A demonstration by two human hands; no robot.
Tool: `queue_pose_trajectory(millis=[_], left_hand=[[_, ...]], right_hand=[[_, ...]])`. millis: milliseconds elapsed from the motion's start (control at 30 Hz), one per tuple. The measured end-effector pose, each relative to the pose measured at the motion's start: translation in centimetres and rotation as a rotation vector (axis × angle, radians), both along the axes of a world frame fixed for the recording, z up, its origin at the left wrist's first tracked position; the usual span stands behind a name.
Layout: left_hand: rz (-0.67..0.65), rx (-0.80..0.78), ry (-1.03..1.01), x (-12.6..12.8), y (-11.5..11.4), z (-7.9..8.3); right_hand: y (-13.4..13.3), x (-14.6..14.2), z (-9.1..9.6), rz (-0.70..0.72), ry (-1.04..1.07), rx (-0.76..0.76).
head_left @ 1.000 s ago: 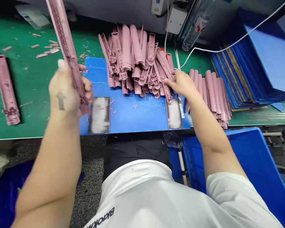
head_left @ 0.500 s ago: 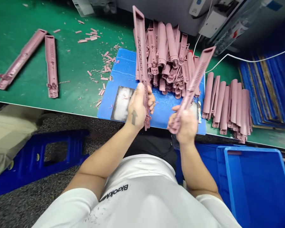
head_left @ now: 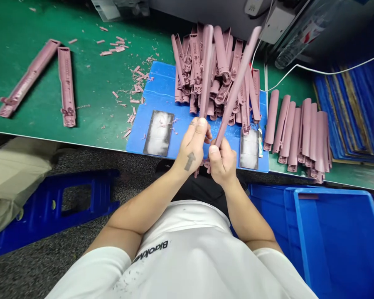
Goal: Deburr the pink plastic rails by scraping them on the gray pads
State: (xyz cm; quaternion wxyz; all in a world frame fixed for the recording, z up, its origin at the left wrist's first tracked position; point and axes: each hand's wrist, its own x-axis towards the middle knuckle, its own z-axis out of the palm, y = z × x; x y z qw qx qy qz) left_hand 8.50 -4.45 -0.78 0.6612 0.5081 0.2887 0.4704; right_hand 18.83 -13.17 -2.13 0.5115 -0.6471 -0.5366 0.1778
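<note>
My left hand (head_left: 193,149) is closed round the lower end of a long pink plastic strip (head_left: 206,70) that stands nearly upright. My right hand (head_left: 222,162) grips a second pink strip (head_left: 237,85) that leans to the upper right. The two hands touch, and the strips' lower ends meet between them, just in front of the table edge. Behind them a heap of pink strips (head_left: 216,66) lies on a blue mat (head_left: 162,99). A neat row of pink strips (head_left: 296,133) lies to the right of the mat.
Two more pink strips (head_left: 43,81) lie far left on the green table (head_left: 81,83), among pink scraps (head_left: 134,95). A stack of blue sheets (head_left: 352,112) fills the right. A blue crate (head_left: 336,241) stands below right, a blue stool (head_left: 56,207) below left.
My hands have come together at the table edge. The strip in my right hand has swung more upright, and its lower end now meets the strip in my left hand.
</note>
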Motion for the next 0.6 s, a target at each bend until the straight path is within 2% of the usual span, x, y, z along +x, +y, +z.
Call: queue_pose_trajectory(millis=[200, 333, 433, 500, 533, 600], left_hand=[[-0.083, -0.140, -0.062, 0.4, -0.8, 0.4], [-0.033, -0.131, -0.075, 1.2, -1.4, 0.2], [-0.093, -0.071, -0.079, 1.7, -1.8, 0.3], [-0.153, 0.017, -0.061, 1.3, -1.1, 0.9], [-0.162, 0.062, -0.039, 0.8, -0.2, 1.3], [-0.074, 0.151, 0.042, -0.5, 3.3, 2.4]], right_hand=[[0.1, 0.0, -1.0, 0.040, 0.002, -0.069], [0.4, -1.5, -1.8, 0.025, 0.078, -0.039], [0.1, -1.7, -1.5, -0.005, 0.094, -0.010], [-0.6, 0.3, -0.4, 0.004, 0.127, -0.052], [-1.2, 2.2, 0.4, -0.025, 0.138, -0.076], [-2.9, 7.4, 2.5, -0.196, 0.075, -0.133]])
